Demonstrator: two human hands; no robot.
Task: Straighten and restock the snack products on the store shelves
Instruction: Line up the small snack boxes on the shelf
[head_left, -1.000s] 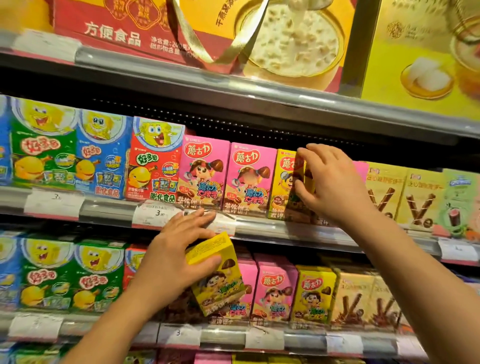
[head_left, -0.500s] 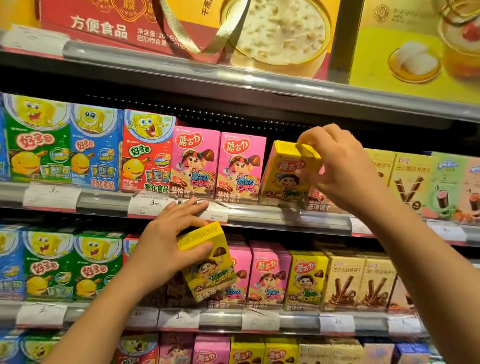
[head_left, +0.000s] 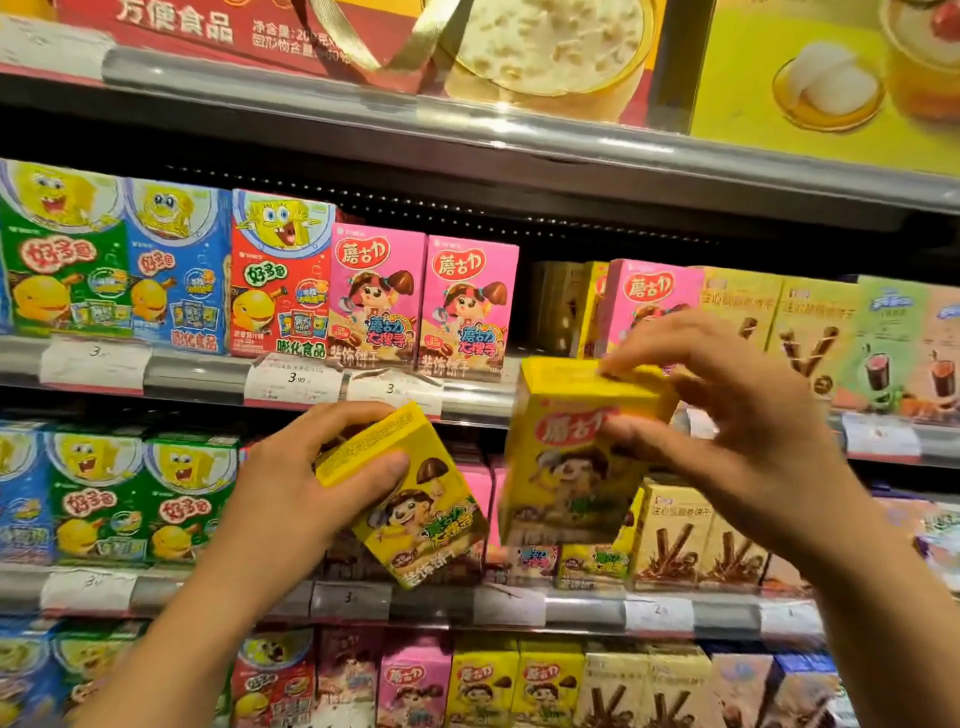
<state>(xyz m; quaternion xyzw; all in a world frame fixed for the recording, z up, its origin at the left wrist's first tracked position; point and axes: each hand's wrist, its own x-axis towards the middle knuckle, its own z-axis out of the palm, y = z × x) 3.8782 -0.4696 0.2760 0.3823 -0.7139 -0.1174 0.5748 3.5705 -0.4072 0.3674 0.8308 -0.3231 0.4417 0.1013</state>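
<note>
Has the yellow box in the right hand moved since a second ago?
Yes. The yellow box came off the shelf rail, down and toward the camera, leaving a gap.

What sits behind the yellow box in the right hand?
Behind the yellow box pinched by the right hand show a pink box, the shelf rail and lower-shelf boxes; whatever is directly behind it is covered.

Two yellow boxes (head_left: 571, 457) are showing a cartoon child with a brown mushroom cap. Pink boxes (head_left: 423, 301) are sitting mid-shelf; green, blue and red boxes (head_left: 171, 270), with a yellow sponge cartoon, are filling the shelf's left end.
</note>
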